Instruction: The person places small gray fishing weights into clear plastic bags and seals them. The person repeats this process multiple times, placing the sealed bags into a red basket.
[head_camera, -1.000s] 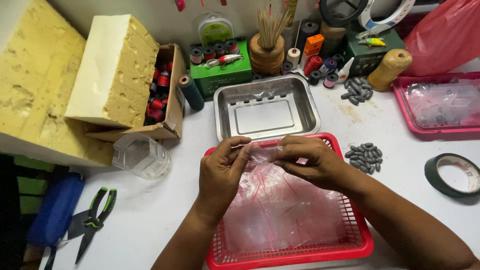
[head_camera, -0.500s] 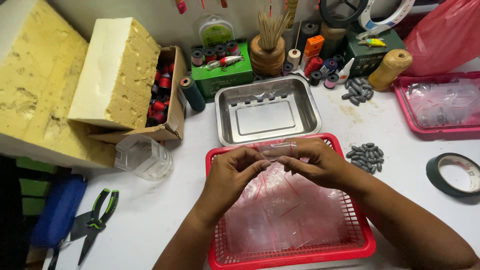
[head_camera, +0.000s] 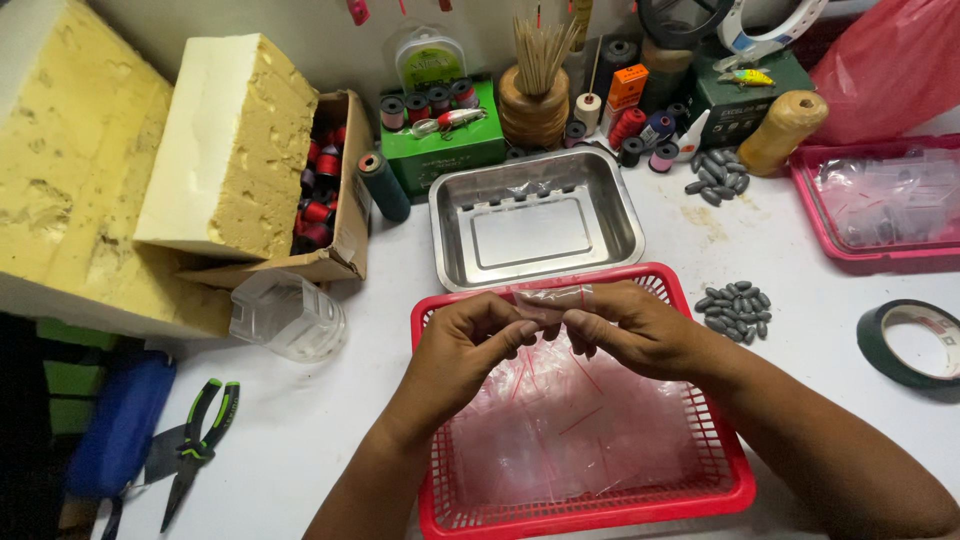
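Red plastic basket sits near the viewer on a white bench, lined with a loose heap of clear zip bags with red seal strips. Above its far rim the person's two hands meet: the left hand and the right hand both pinch one small clear bag by its top edge, fingertips pressed together on it. Whether anything is inside that bag cannot be made out. Just beyond stands an empty steel tray. To the right of the basket lies a small cluster of dark oval weights, with a second cluster farther off. Judging by the full heap and the bare tray, the bagging looks barely begun, with most bags untouched
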